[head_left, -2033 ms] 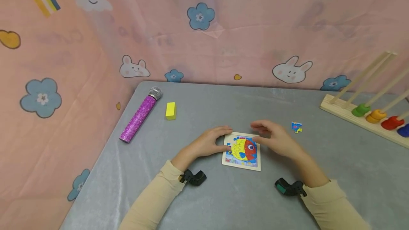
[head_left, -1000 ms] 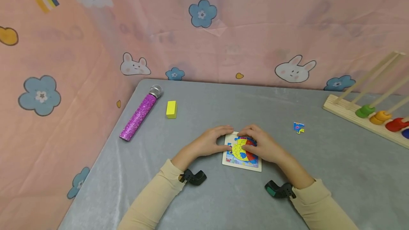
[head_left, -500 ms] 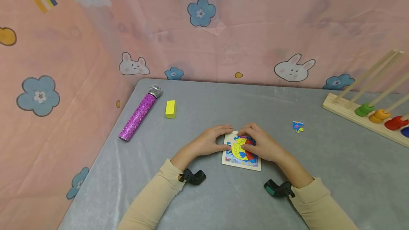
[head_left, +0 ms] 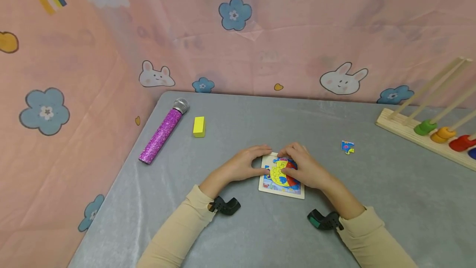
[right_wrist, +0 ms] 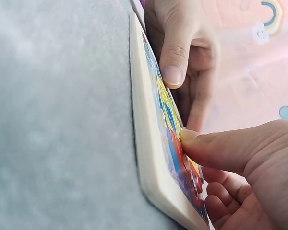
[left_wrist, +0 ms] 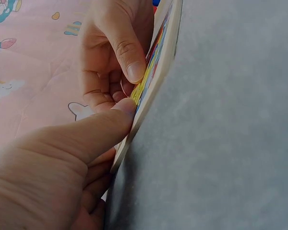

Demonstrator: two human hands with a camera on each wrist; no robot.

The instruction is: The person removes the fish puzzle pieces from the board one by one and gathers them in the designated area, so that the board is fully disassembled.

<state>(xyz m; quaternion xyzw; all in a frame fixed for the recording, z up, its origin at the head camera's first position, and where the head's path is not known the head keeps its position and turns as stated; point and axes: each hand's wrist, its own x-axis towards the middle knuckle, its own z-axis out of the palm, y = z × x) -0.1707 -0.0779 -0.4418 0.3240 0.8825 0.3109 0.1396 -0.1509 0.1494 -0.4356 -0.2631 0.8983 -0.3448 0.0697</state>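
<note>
A square wooden fish puzzle board (head_left: pixel 282 195) lies on the grey table between both hands. My left hand (head_left: pixel 241 166) grips its left side, thumb on the face and fingers at the upper edge. Over the red and yellow fish, my right hand (head_left: pixel 310 169) has its thumb on the picture and bent fingers near the upper edge. Seen in the right wrist view, that thumb pinches a red piece (right_wrist: pixel 176 149) that stands slightly raised. Bare wood shows at the board's upper left corner. A loose blue piece (head_left: pixel 347 147) rests on the table, right of the board.
At the table's left side lie a glittery purple microphone (head_left: pixel 160 137) and a yellow block (head_left: pixel 198 127). A wooden stand (head_left: pixel 405 132) with upright rods and coloured rings occupies the right side. Behind the table hangs a pink patterned cloth (head_left: pixel 279 44).
From its place at the board's right edge, my right hand has moved left onto the fish picture and stayed there. My left hand and the board have hardly moved.
</note>
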